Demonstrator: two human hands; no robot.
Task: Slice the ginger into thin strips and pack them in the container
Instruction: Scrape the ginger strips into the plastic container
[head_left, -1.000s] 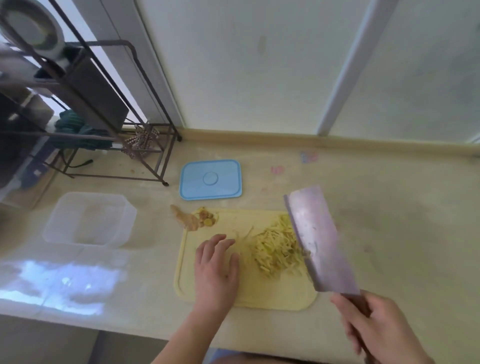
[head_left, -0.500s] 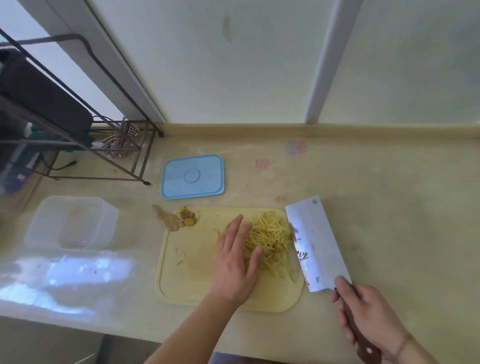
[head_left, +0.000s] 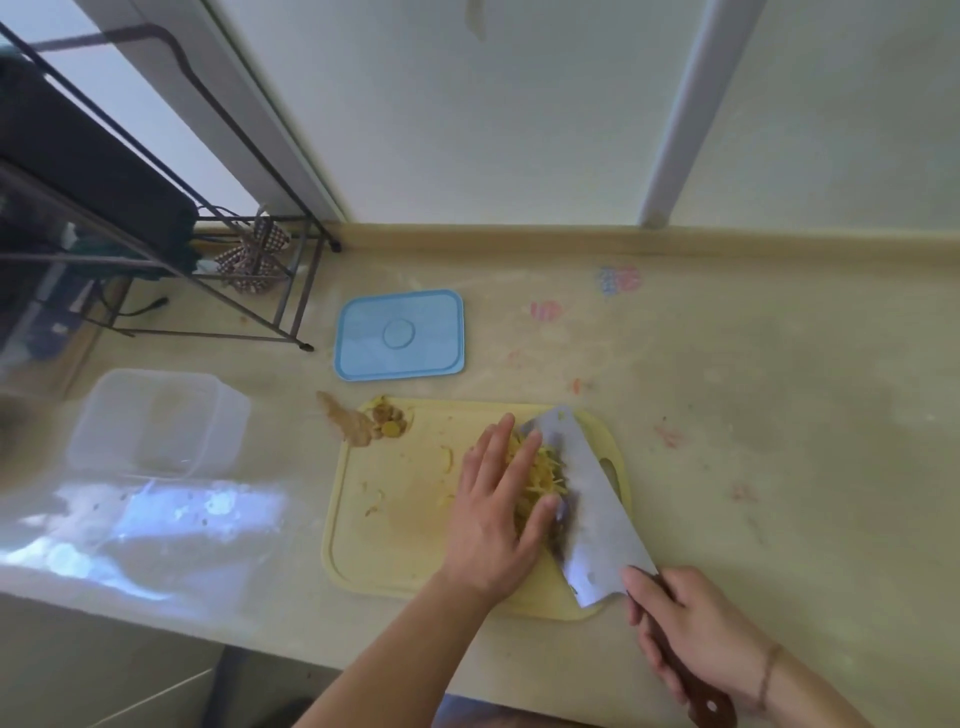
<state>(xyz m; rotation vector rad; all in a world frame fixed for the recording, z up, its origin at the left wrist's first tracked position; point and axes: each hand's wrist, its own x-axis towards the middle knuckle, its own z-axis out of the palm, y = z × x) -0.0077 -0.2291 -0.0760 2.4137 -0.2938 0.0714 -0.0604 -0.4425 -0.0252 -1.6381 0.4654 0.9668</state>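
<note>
The left hand (head_left: 496, 512) lies flat on the yellow cutting board (head_left: 395, 519). Its fingers (head_left: 524, 462) are straight and a little apart, and they press on the pile of ginger strips (head_left: 543, 475). The thumb touches the flat side of the knife.

The right hand (head_left: 696, 639) holds the knife (head_left: 592, 509) by its brown handle, with the fingers curled tight around it. The wide blade leans over the right part of the board, just beside the strips, so the pile sits between the left hand and the blade.

A few small yellow bits lie loose on the left part of the board. At the far left corner of the board sits a lump of ginger scraps (head_left: 387, 421), and some brown peel (head_left: 348, 428) lies on the surface right next to it.

The clear container (head_left: 156, 421) stands on the surface well to the left of the board. I cannot see any ginger in it. Its blue lid (head_left: 400, 335) lies flat on the surface behind the board, apart from the container.

A dark metal rack (head_left: 156, 249) stands at the far left by the wall.
</note>
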